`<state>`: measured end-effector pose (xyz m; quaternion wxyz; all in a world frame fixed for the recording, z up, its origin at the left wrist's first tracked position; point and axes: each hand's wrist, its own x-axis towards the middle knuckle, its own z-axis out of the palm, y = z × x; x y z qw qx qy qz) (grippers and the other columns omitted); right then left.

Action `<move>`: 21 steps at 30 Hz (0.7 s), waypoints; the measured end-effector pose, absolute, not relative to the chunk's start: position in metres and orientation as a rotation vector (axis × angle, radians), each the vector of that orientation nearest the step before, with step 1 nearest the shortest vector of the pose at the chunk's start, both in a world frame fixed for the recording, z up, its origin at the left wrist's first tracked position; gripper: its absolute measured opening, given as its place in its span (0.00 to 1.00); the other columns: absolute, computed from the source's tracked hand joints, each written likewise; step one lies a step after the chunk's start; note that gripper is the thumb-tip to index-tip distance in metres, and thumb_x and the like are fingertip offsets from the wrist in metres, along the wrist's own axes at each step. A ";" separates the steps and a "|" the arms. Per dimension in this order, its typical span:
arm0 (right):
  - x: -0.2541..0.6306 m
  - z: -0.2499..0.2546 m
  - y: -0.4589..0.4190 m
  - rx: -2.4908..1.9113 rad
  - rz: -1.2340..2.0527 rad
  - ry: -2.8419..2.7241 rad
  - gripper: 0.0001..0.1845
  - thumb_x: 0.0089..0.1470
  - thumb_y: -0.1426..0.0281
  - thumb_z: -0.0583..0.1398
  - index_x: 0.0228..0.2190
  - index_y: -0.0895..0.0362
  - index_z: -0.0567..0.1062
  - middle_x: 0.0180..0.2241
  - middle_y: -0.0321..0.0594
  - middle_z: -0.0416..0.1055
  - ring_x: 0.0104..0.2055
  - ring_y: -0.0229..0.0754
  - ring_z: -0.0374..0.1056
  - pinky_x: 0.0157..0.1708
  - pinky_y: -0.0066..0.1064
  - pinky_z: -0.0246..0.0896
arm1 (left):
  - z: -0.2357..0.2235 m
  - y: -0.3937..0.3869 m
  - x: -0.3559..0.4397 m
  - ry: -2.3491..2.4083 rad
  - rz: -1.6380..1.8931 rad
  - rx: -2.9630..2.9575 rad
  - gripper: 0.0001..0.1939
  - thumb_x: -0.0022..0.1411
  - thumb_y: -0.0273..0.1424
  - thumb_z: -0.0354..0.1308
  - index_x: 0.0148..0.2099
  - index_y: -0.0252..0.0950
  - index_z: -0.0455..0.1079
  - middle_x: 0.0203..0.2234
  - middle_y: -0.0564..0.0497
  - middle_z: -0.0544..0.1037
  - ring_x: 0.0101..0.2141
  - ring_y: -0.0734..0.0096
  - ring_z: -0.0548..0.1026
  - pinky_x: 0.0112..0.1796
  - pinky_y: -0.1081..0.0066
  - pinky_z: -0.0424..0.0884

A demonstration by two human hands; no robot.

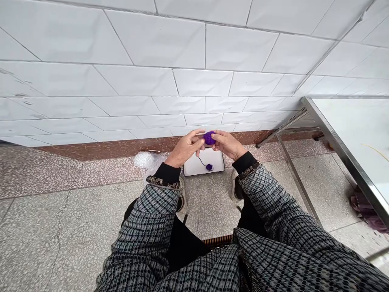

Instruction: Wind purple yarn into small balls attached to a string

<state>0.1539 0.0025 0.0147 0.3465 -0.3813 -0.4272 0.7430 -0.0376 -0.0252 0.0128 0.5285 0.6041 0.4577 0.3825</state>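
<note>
A small purple ball of yarn (209, 138) is held up between my two hands, above a shallow white tray. My right hand (227, 142) grips it from the right, thumb and fingers closed on it. On the other side my left hand (186, 147) pinches at its left edge, with the index finger stretched out above. Below, a smaller dark purple clump of yarn (209, 166) lies in the white tray (193, 167) with a dark rim. A dark strand (201, 160) runs from that clump up toward my left hand.
White yarn in a clear plastic bag (146, 159) lies left of the tray. A tiled wall (188, 81) rises ahead. To the right stands a metal-edged table (340, 140), with dark cloth (369, 209) beneath it. My shoes (234, 186) flank the tray on the speckled floor.
</note>
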 end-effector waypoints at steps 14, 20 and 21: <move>0.161 0.012 0.002 -0.749 2.165 -1.084 0.20 0.48 0.64 0.70 0.41 0.57 0.72 0.29 0.34 0.71 0.25 0.31 0.63 0.21 0.21 0.60 | 0.008 -0.016 -0.053 1.250 0.934 1.523 0.16 0.61 0.41 0.55 0.35 0.33 0.75 0.22 0.53 0.73 0.26 0.71 0.70 0.31 0.72 0.67; 0.157 0.014 0.008 -0.751 1.789 -1.008 0.23 0.48 0.60 0.69 0.40 0.53 0.65 0.34 0.35 0.70 0.30 0.33 0.68 0.27 0.25 0.67 | 0.008 -0.021 -0.038 1.046 0.847 1.500 0.13 0.63 0.38 0.54 0.34 0.33 0.71 0.20 0.54 0.69 0.24 0.74 0.68 0.33 0.71 0.69; 0.155 0.013 0.008 -0.796 1.702 -1.022 0.23 0.48 0.60 0.68 0.38 0.53 0.63 0.34 0.34 0.69 0.30 0.33 0.67 0.28 0.25 0.67 | 0.010 -0.023 -0.035 0.994 0.814 1.501 0.13 0.63 0.38 0.54 0.34 0.33 0.71 0.20 0.54 0.69 0.24 0.74 0.69 0.33 0.70 0.69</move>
